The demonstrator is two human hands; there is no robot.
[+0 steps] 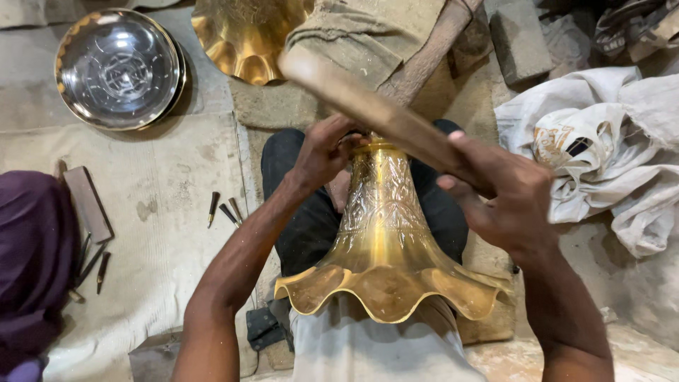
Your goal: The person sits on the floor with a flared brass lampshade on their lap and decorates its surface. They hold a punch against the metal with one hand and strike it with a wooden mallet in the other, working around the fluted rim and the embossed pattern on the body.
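We have a single view, taken from a camera worn on the head and looking steeply down over the lap. It sits close: the forearms enter from the bottom edge, and the left hand (325, 152) and right hand (506, 198) fill the middle of the frame around the brass vase (385, 247). The floor runs away towards the top edge, where we see the round metal tray (117, 67) at upper left and the crumpled white sack (601, 141) at right. With only this view, no second view overlaps it.
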